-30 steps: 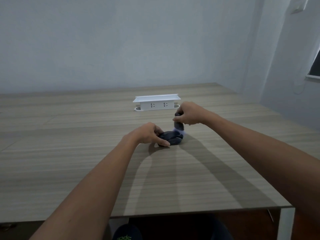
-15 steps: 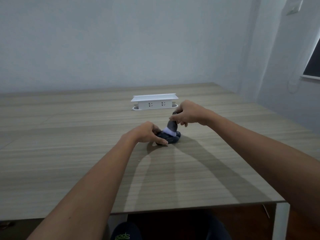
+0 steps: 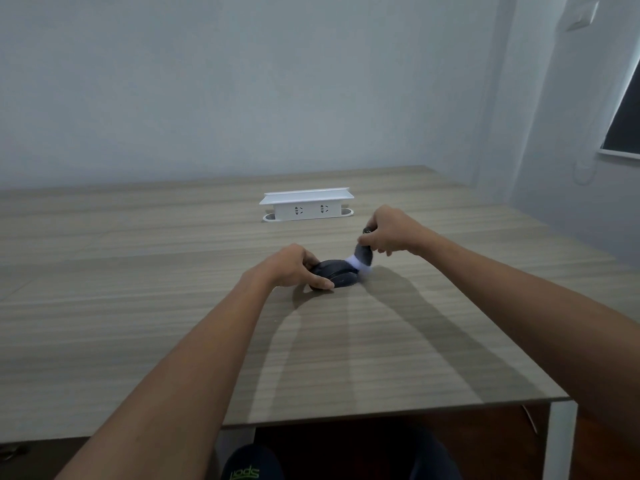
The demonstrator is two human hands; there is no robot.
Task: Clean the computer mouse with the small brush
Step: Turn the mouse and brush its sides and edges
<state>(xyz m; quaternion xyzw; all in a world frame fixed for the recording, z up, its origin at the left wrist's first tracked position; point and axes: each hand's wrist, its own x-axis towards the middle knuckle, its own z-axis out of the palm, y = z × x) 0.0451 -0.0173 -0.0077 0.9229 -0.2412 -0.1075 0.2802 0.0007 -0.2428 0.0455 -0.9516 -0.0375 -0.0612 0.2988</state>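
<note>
Vs 0.5 s ago: brush (image 3: 362, 257) has slid off the mouse (image 3: 335, 274) top to its right end, white bristles touching there. Brush tilted, handle up-right. Mouse lies lengthwise left-right on table (image 3: 138, 306), near side of power strip (image 3: 307, 204). Left hand (image 3: 294, 266) fingers curled, clamping mouse; right hand (image 3: 388, 233) pinched shut on brush.

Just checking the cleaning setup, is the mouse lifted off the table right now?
No, the dark mouse rests on the wooden table, steadied by the left hand while the right hand holds the brush against it.
</note>
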